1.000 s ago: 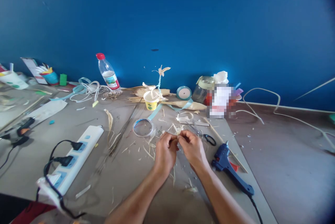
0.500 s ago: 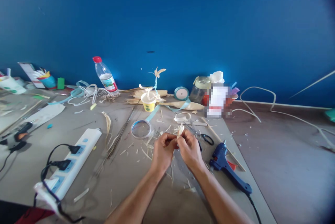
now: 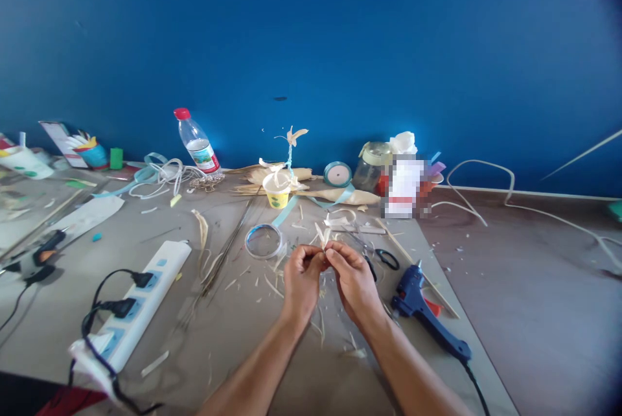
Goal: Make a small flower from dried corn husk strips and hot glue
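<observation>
Between the pinched fingertips of the left hand [image 3: 301, 283] and the right hand [image 3: 357, 277], thin pale slivers [image 3: 324, 236] fan upward, and they could tear or slip apart if the two pinches pulled unevenly. Just right of the fingers lie black-handled scissors [image 3: 387, 259], with a blue glue gun [image 3: 430, 319] farther right. Ahead and left of the fingers, the yellow-and-white cup [image 3: 278, 199] bears a green mark, and farther off the bottle's label [image 3: 204, 157] is too small to read.
</observation>
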Motion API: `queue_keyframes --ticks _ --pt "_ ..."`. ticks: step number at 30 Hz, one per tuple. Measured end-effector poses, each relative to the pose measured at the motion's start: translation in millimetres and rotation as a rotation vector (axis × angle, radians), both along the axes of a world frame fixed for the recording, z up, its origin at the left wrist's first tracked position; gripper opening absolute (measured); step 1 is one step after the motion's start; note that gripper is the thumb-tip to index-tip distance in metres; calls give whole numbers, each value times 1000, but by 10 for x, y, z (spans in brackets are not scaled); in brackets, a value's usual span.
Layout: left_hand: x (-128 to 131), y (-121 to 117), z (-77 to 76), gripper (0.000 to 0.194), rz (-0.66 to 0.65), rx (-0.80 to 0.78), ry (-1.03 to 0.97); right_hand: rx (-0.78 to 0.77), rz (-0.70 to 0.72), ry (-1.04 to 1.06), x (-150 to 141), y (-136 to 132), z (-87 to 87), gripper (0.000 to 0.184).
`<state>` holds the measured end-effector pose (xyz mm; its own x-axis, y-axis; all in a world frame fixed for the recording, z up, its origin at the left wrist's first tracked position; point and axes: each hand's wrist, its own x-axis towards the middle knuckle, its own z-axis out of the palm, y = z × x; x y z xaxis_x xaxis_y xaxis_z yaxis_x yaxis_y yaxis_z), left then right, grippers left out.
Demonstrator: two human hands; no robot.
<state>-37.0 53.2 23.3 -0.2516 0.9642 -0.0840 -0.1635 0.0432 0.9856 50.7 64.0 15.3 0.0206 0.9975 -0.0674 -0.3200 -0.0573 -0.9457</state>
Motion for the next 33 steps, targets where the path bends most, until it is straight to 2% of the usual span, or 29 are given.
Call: queue_keyframes --ticks 5,9,13,16,22,25,27,31,33 --pt "5 -2 -31 15 2 17 102 -56 16 70 0 23 -15 14" --pt "14 -4 -65 14 -19 41 107 -36 25 68 14 27 -35 13" --pt "32 -17 -73 12 -118 64 56 27 13 -106 42 22 -21 15" --pt "40 -23 -61 12 -135 38 62 56 -12 -243 45 18 -10 17" --pt "13 5 -59 12 -129 -25 52 101 -59 -295 9 12 -25 15" --pt "-13 32 -78 15 -136 3 14 119 -4 -207 3 11 -23 14" --pt "-30 48 -92 15 -117 20 -18 88 36 -65 5 22 -16 15" --pt "-65 59 -105 20 -139 42 -20 -94 84 326 45 82 51 23" --pt "-75 54 -100 22 -121 70 8 -176 151 443 89 109 120 28"
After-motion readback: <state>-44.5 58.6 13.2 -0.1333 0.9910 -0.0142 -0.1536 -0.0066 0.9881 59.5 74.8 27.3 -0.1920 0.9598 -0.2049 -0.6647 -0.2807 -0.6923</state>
